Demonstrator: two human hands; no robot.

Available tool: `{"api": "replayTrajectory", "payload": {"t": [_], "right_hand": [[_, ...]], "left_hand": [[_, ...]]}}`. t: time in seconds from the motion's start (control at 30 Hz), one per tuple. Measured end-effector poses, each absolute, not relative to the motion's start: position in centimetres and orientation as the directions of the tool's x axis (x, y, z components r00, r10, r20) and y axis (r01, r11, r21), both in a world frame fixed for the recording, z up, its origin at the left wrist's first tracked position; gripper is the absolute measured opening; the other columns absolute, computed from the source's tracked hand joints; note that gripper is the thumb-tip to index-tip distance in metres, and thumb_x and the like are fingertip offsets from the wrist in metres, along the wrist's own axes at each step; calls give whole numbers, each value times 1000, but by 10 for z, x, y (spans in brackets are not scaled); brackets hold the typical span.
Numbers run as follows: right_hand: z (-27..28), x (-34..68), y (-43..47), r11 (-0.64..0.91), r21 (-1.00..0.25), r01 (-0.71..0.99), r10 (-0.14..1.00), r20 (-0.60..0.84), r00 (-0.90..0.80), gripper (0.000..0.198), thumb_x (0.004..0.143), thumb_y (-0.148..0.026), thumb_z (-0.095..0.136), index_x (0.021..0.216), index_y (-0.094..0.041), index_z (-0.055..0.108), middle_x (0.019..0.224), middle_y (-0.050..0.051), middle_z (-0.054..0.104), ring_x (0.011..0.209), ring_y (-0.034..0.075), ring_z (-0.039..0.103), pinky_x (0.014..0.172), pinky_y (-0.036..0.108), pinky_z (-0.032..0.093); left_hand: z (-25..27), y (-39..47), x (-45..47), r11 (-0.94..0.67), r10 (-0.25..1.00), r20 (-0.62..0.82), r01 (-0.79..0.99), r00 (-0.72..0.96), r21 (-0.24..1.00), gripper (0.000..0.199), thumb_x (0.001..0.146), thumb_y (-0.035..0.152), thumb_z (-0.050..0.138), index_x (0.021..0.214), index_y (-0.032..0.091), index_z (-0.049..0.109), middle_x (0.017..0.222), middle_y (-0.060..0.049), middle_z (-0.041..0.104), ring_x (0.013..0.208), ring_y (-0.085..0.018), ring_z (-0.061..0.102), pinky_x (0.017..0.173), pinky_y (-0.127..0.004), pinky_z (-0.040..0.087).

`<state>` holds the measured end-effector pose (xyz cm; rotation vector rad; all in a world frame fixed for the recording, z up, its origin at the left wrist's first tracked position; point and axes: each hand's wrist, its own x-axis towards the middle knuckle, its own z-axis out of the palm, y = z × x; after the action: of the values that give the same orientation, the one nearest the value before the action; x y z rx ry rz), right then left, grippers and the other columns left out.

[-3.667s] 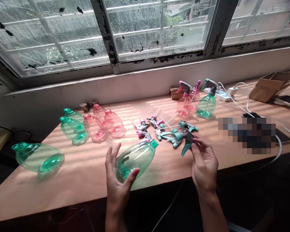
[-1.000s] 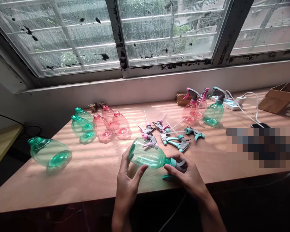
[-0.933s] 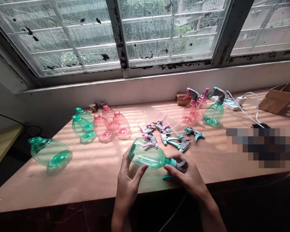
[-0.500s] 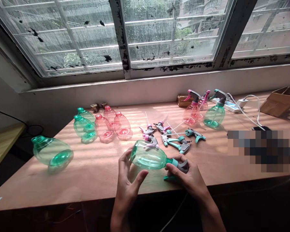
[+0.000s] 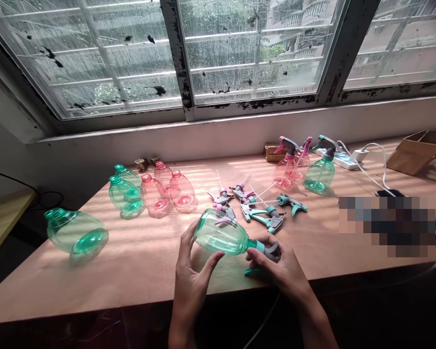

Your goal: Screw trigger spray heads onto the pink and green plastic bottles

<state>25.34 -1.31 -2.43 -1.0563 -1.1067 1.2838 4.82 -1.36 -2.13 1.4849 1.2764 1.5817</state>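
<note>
Bottle (image 5: 221, 236) is held on its side over the near edge of the counter (image 5: 138, 276), neck to my right, with the sprayer (image 5: 272, 251) at its mouth. My left hand (image 5: 193, 276) is wrapped round the body toward the base, thumb on the near side, fingers behind; my right hand (image 5: 285, 274) is clamped on the sprayer, thumb by the teal collar (image 5: 258, 246), the trigger (image 5: 254, 272) hanging below. I judge the bottle light: it looks like thin, clear plastic, and I make out no liquid inside. Its wall should flex under a hard squeeze, and the smooth, rounded body may slip or spin, so I favour a wide, gentle hold round the fullest part. The sprayer looks stiffer; I'd grip the collar, since the trigger would probably give. Loose sprayers (image 5: 274, 222) lie beyond, apart from both hands.
</note>
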Motion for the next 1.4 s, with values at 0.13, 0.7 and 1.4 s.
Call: {"api": "replayTrajectory", "payload": {"t": [0.13, 0.7, 1.4], "right_hand": [[-24, 254, -12, 1, -981, -192, 999, 11, -50, 46, 78, -55, 87, 98, -18, 69, 75, 2, 75, 64, 19, 72, 61, 31, 62], [-18, 261, -12, -67, -963, -262, 993, -38, -112, 48, 78, -53, 87, 103, -19, 65, 74, 2, 76, 64, 18, 71, 61, 29, 57], [-25, 258, -10, -22, -964, -266, 996, 2, -92, 44, 80, -50, 88, 104, -19, 68, 72, -1, 72, 67, 17, 69, 66, 31, 66]], "left_hand": [[-25, -15, 49, -384, 894, 394, 86, -213, 919, 68, 81, 27, 86, 140, 37, 54, 153, -7, 55, 147, -33, 50, 119, -53, 44], [-20, -19, 49, -341, 924, 341, 29, -173, 939, 70, 80, 27, 85, 140, 37, 49, 150, -7, 52, 143, -31, 53, 120, -53, 44], [-21, -18, 51, -343, 917, 339, 15, -209, 939, 62, 85, 36, 81, 139, 30, 49, 151, -10, 52, 143, -32, 52, 121, -50, 41]]}}
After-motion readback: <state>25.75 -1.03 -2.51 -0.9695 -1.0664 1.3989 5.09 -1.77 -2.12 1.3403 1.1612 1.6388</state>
